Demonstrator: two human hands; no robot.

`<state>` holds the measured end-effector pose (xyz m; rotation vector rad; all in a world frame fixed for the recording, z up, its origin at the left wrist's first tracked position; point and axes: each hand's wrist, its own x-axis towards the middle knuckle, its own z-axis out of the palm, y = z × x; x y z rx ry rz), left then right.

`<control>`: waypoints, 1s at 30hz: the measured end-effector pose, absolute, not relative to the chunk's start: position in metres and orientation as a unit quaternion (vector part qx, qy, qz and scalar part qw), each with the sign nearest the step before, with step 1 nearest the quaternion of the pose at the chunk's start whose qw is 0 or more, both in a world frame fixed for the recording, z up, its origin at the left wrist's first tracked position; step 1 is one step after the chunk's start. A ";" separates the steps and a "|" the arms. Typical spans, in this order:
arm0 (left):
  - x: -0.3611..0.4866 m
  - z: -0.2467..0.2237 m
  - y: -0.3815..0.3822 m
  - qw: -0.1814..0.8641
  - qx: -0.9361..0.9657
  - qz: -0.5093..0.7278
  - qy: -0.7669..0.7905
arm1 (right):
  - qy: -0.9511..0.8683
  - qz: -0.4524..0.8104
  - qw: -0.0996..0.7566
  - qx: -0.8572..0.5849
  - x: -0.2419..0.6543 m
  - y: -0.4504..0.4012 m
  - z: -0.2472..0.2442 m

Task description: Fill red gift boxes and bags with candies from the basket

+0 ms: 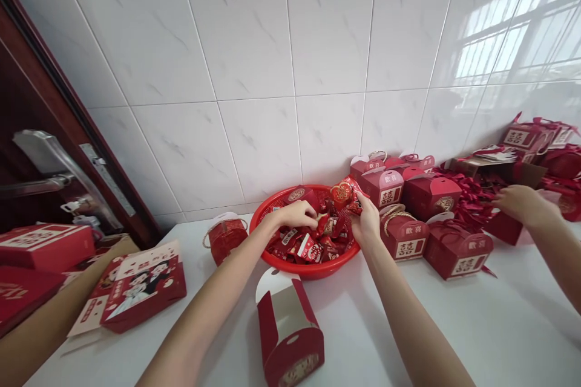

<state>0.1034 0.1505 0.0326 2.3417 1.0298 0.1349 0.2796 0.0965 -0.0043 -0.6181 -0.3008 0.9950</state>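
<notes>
A red plastic basket holds many wrapped sweets, mostly red. Over its middle, my left hand reaches in with curled fingers at the sweets; what they hold, if anything, is hidden. My right hand, at the basket's right rim, grips a red and gold packet between thumb and fingers. In front of the basket stands an open dark red box, its top flaps raised and no contents visible inside.
Closed red gift boxes cluster right of the basket, with ribbons behind. Another person's hand touches a box at the right. Left are a red jar-like box, a printed box, another forearm and a door handle. A tiled wall stands behind.
</notes>
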 end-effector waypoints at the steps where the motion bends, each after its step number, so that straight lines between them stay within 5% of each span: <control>1: 0.099 0.034 0.150 0.312 0.868 0.070 0.381 | -0.142 0.467 0.824 -0.290 0.280 0.097 -0.004; 9: 0.078 0.021 0.147 0.444 0.790 0.187 0.379 | -0.141 0.465 0.823 -0.293 0.280 0.096 -0.005; 21: 0.074 0.015 0.146 0.536 0.756 0.126 0.354 | -0.139 0.466 0.813 -0.320 0.283 0.099 -0.007; 26: 0.078 0.018 0.148 0.517 0.787 0.107 0.318 | -0.138 0.467 0.812 -0.320 0.283 0.098 -0.005; 30: 0.083 0.032 0.146 0.405 0.853 0.030 0.329 | -0.140 0.462 0.815 -0.322 0.283 0.099 -0.006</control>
